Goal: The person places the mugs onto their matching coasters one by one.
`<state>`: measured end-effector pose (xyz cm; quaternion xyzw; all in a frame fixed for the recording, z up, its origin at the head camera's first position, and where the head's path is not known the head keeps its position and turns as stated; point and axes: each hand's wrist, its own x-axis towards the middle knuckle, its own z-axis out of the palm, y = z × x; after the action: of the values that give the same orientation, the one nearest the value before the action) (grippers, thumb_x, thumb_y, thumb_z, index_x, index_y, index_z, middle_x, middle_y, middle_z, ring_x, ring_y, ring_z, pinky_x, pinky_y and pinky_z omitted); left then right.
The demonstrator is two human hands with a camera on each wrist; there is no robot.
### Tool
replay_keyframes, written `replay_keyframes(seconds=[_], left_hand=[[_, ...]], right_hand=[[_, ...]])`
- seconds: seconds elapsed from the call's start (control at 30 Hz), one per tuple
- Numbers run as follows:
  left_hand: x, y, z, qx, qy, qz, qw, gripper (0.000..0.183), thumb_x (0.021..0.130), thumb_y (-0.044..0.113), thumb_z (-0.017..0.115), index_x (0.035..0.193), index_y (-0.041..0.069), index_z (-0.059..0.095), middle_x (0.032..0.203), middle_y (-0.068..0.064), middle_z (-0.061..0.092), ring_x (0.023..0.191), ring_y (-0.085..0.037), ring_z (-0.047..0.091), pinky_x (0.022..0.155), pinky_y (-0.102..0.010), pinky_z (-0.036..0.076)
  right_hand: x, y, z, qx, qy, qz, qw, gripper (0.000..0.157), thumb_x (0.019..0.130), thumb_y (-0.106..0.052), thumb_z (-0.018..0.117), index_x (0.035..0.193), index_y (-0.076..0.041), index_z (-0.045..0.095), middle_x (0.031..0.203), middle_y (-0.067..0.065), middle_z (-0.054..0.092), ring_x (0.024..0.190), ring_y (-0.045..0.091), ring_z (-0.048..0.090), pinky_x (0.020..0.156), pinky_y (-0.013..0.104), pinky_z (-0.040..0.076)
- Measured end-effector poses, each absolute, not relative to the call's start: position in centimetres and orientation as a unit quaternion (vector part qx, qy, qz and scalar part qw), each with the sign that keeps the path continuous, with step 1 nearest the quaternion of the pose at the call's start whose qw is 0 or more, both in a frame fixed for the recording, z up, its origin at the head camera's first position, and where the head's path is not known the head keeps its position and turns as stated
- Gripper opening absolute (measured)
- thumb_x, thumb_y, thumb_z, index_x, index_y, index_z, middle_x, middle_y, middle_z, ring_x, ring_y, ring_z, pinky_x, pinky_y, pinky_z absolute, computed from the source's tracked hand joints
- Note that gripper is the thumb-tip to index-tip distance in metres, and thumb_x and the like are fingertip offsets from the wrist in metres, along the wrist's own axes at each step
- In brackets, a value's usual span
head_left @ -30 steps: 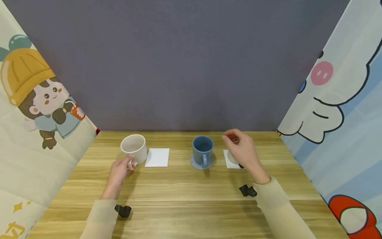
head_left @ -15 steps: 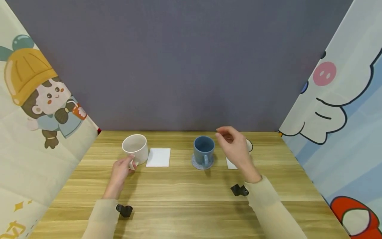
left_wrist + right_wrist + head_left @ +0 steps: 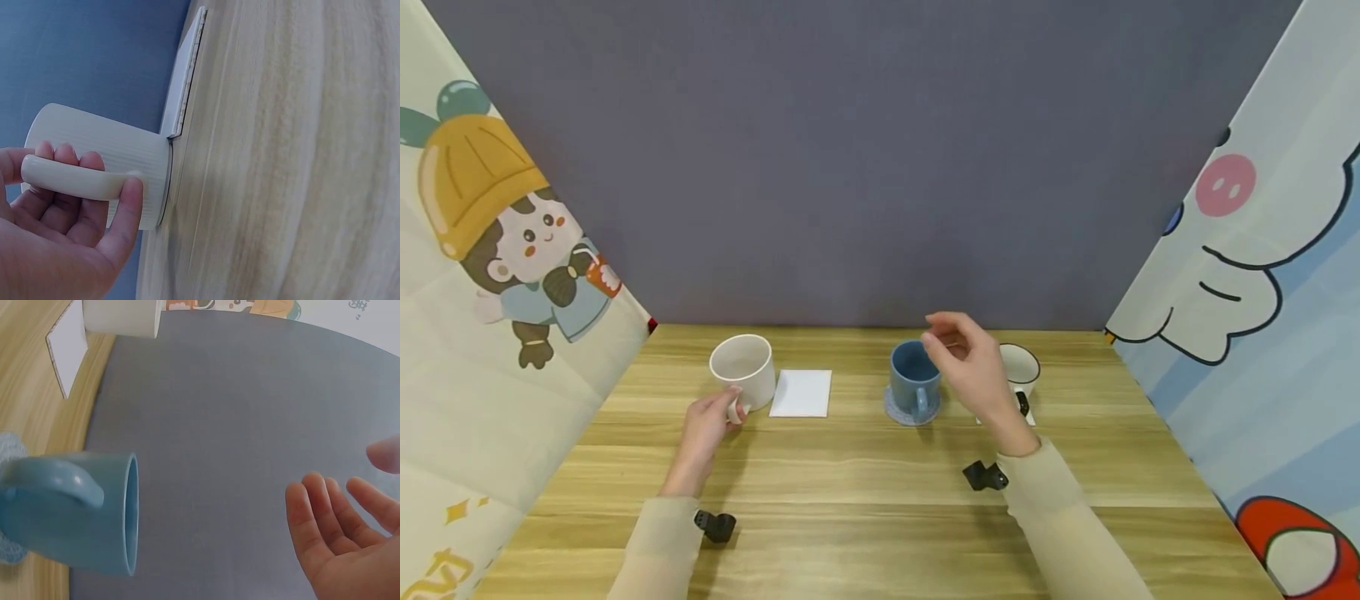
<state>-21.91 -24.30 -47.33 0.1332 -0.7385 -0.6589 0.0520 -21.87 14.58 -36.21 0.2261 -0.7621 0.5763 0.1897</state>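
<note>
At the left of the table, my left hand grips the handle of a white mug. In the left wrist view its fingers curl through the handle of this ribbed mug, which stands upright on the wood. My right hand is held in the air with loosely bent fingers and nothing in it. It overlaps the right rim of a blue mug in the head view. The right wrist view shows a gap between the hand and that mug. The blue mug sits on a round blue-grey coaster.
A square white coaster lies just right of the white mug. Partly behind the right forearm, a white mug with a dark rim and black handle stands on another white coaster. A grey panel borders the table's back edge.
My right hand has moved left, from over the dark-rimmed mug to beside the blue mug, uncovering the dark-rimmed one. The left hand keeps its grip on the white mug's handle.
</note>
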Motion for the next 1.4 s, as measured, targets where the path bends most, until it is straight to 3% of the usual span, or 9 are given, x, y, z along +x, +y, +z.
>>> replay_keyframes(seconds=[0.23, 0.67, 0.93, 1.17, 1.4], left_hand=[[-22.0, -24.1, -47.2, 0.136, -0.738, -0.659, 0.053, 0.036, 0.106, 0.028, 0.054, 0.09, -0.001, 0.067, 0.073, 0.002, 0.061, 0.078, -0.012, 0.056, 0.078, -0.029, 0.052], [-21.6, -24.1, -47.3, 0.135, -0.746, -0.65, 0.056, 0.04, 0.106, 0.029, 0.053, 0.081, 0.001, 0.066, 0.072, 0.001, 0.06, 0.079, -0.013, 0.057, 0.081, -0.033, 0.053], [-21.9, -24.2, -47.6, 0.133, -0.745, -0.65, 0.062, 0.042, 0.106, 0.03, 0.054, 0.078, 0.0, 0.066, 0.071, 0.0, 0.061, 0.077, -0.014, 0.059, 0.079, -0.032, 0.053], [-22.0, -24.3, -47.6, 0.135, -0.747, -0.648, 0.053, 0.041, 0.106, 0.031, 0.054, 0.079, 0.002, 0.066, 0.076, -0.003, 0.063, 0.08, -0.015, 0.06, 0.082, -0.032, 0.053], [-22.1, -24.2, -47.6, 0.137, -0.744, -0.651, 0.061, 0.04, 0.106, 0.028, 0.054, 0.084, -0.003, 0.065, 0.073, 0.0, 0.062, 0.076, -0.013, 0.059, 0.077, -0.03, 0.053]], right_hand=[[-22.5, 13.4, -36.4, 0.235, -0.757, 0.576, 0.201, 0.028, 0.097, -0.011, 0.069, 0.124, -0.004, 0.067, 0.105, 0.011, 0.068, 0.091, 0.021, 0.064, 0.076, 0.025, 0.053], [-23.2, 10.9, -37.4, 0.234, -0.747, 0.586, 0.211, 0.027, 0.097, -0.008, 0.068, 0.123, -0.002, 0.068, 0.111, 0.018, 0.068, 0.095, 0.028, 0.065, 0.08, 0.029, 0.054], [-23.7, 9.1, -37.9, 0.23, -0.746, 0.589, 0.208, 0.032, 0.095, -0.007, 0.071, 0.126, -0.001, 0.066, 0.114, 0.021, 0.067, 0.096, 0.033, 0.065, 0.08, 0.045, 0.055], [-24.4, 7.9, -38.2, 0.231, -0.747, 0.59, 0.203, 0.03, 0.096, -0.011, 0.07, 0.124, -0.003, 0.067, 0.112, 0.017, 0.068, 0.095, 0.028, 0.067, 0.08, 0.043, 0.056], [-24.8, 6.7, -38.4, 0.223, -0.759, 0.585, 0.178, 0.032, 0.097, -0.016, 0.069, 0.127, -0.005, 0.065, 0.115, 0.017, 0.066, 0.098, 0.026, 0.065, 0.083, 0.043, 0.055]])
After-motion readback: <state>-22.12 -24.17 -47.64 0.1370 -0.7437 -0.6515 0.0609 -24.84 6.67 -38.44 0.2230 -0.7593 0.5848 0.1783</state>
